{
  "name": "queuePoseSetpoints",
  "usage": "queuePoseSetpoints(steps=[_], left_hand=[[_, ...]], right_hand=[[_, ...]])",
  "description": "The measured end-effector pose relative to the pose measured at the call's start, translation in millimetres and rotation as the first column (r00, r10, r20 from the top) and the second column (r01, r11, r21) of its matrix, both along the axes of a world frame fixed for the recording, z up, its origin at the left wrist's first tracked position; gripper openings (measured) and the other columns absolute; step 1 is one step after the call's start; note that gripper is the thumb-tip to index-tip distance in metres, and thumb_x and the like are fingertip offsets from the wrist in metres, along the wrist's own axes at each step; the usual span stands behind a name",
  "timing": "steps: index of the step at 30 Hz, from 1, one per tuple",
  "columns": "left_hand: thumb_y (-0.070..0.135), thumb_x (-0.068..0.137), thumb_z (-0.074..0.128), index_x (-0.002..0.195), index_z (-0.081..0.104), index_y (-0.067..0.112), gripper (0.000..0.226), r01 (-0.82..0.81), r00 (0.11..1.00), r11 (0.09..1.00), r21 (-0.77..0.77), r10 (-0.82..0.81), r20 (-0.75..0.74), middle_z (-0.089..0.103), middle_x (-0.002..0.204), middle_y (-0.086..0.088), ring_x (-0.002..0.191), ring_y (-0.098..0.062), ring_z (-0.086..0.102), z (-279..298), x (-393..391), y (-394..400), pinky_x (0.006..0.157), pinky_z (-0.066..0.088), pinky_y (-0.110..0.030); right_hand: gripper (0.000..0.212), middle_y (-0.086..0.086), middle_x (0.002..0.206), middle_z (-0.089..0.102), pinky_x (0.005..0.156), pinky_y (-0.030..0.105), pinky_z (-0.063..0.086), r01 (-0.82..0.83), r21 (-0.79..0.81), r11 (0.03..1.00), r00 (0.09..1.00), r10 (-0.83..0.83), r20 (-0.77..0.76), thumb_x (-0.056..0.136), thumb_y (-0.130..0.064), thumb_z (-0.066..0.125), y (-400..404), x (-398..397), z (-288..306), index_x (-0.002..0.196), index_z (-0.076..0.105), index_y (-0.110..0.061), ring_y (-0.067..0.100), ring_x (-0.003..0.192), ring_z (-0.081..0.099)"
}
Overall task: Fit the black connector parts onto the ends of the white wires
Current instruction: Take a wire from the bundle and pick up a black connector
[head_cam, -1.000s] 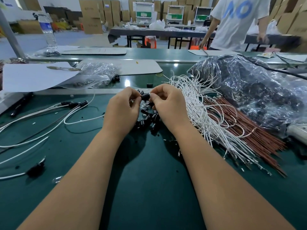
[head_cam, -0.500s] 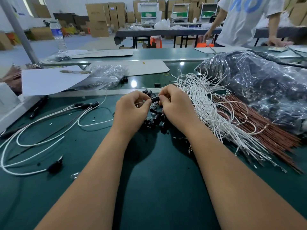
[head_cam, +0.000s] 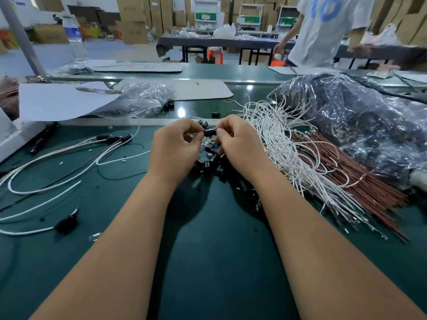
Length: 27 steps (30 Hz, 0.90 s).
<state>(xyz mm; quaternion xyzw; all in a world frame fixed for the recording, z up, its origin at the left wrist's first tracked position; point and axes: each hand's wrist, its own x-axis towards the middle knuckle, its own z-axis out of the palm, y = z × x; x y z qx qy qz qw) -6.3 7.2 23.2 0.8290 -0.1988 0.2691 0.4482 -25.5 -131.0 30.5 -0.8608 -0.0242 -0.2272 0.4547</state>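
Black connector part (head_cam: 209, 132) pinched between left hand (head_cam: 175, 148) and right hand (head_cam: 240, 146), above the loose connector pile (head_cam: 209, 161); wire end hidden, fitting step apparently under way; next, likely push home and check seating.

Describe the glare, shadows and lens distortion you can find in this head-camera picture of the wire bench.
Head view: ceiling lights glare as white spots on the green table near the far edge and sparkle on the plastic bag; soft shadows lie under both forearms and hands; the wide lens bends the table edges and stretches the forearms; the background person is slightly blurred.
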Motion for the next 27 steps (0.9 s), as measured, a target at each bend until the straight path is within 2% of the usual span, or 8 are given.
queuePoseSetpoints(steps=[3, 7, 11, 13, 17, 21, 24, 27], left_hand=[[0.015, 0.085, 0.066, 0.089, 0.070, 0.017, 0.006, -0.005, 1.000, 1.000, 0.029, 0.005, -0.002, 0.063, 0.076, 0.015, 0.070, -0.010, 0.060, -0.4, 2.2, 0.1, 0.070, 0.049, -0.022], [0.021, 0.083, 0.064, 0.083, 0.066, 0.025, 0.004, -0.021, 0.999, 0.999, 0.034, 0.022, -0.023, 0.059, 0.070, 0.020, 0.062, -0.004, 0.054, -1.1, 1.6, -1.3, 0.066, 0.047, -0.025], [0.016, 0.083, 0.065, 0.081, 0.067, 0.016, 0.003, 0.022, 0.994, 1.000, -0.019, -0.024, -0.103, 0.067, 0.071, 0.010, 0.070, -0.013, 0.065, -0.2, -1.5, -4.6, 0.071, 0.055, -0.030], [0.013, 0.083, 0.065, 0.079, 0.068, 0.015, 0.005, 0.053, 0.983, 0.994, -0.098, -0.069, -0.169, 0.068, 0.070, 0.002, 0.064, -0.013, 0.064, 1.4, -2.7, -6.7, 0.065, 0.053, -0.026], [0.005, 0.082, 0.065, 0.074, 0.065, 0.012, 0.010, 0.083, 0.948, 0.945, -0.315, -0.173, -0.267, 0.061, 0.059, 0.003, 0.049, -0.002, 0.049, 6.3, -4.7, -7.8, 0.050, 0.042, -0.013], [0.005, 0.083, 0.067, 0.081, 0.068, 0.006, 0.003, 0.100, 0.936, 0.923, -0.372, -0.214, -0.281, 0.062, 0.064, -0.002, 0.056, -0.008, 0.052, 7.9, -6.7, -5.9, 0.054, 0.043, -0.015], [0.006, 0.083, 0.068, 0.078, 0.068, 0.010, 0.006, 0.120, 0.931, 0.913, -0.389, -0.240, -0.276, 0.065, 0.069, -0.011, 0.063, -0.016, 0.054, 9.4, -7.5, -3.8, 0.059, 0.044, -0.022], [0.008, 0.084, 0.070, 0.079, 0.069, 0.010, 0.006, 0.141, 0.929, 0.915, -0.378, -0.254, -0.270, 0.067, 0.076, -0.027, 0.065, -0.021, 0.054, 8.0, -6.3, -3.5, 0.064, 0.044, -0.031]], right_hand=[[0.009, 0.004, 0.080, 0.065, 0.074, 0.043, 0.052, 0.001, -0.058, 0.998, 1.000, 0.000, 0.023, 0.095, -0.013, 0.051, 0.9, 0.2, 0.2, 0.088, 0.054, -0.018, 0.024, 0.070, 0.064], [0.007, 0.006, 0.079, 0.065, 0.072, 0.045, 0.051, 0.028, -0.066, 0.997, 0.996, -0.023, 0.084, 0.096, -0.011, 0.050, 2.0, 0.7, -1.1, 0.091, 0.055, -0.014, 0.025, 0.070, 0.062], [0.009, 0.007, 0.081, 0.065, 0.074, 0.044, 0.052, 0.022, 0.001, 1.000, 0.995, -0.022, 0.096, 0.095, -0.008, 0.050, 1.9, 0.8, -1.3, 0.090, 0.055, -0.013, 0.025, 0.072, 0.062], [0.010, 0.006, 0.079, 0.064, 0.074, 0.043, 0.053, 0.020, 0.038, 0.999, 0.995, -0.024, 0.102, 0.095, -0.007, 0.050, 2.1, 0.8, -0.8, 0.089, 0.055, -0.013, 0.025, 0.072, 0.062], [0.013, 0.006, 0.078, 0.063, 0.074, 0.045, 0.053, -0.002, 0.101, 0.995, 0.995, -0.008, 0.098, 0.095, -0.007, 0.049, 2.5, -0.1, 0.5, 0.086, 0.054, -0.015, 0.027, 0.072, 0.062], [0.022, 0.013, 0.082, 0.065, 0.056, 0.029, 0.051, -0.042, 0.220, 0.975, 0.996, 0.023, 0.091, 0.097, -0.004, 0.045, 6.8, -4.1, 3.0, 0.084, 0.051, -0.020, 0.019, 0.063, 0.061], [0.016, 0.016, 0.083, 0.066, 0.055, 0.025, 0.050, -0.087, 0.347, 0.934, 0.995, 0.068, 0.066, 0.098, -0.005, 0.046, 9.4, -6.2, 6.1, 0.093, 0.058, -0.013, 0.013, 0.058, 0.059], [0.009, 0.009, 0.075, 0.065, 0.054, 0.023, 0.050, -0.126, 0.368, 0.921, 0.992, 0.121, 0.038, 0.095, -0.010, 0.057, 9.5, -5.0, 4.5, 0.096, 0.065, -0.006, 0.010, 0.054, 0.059]])
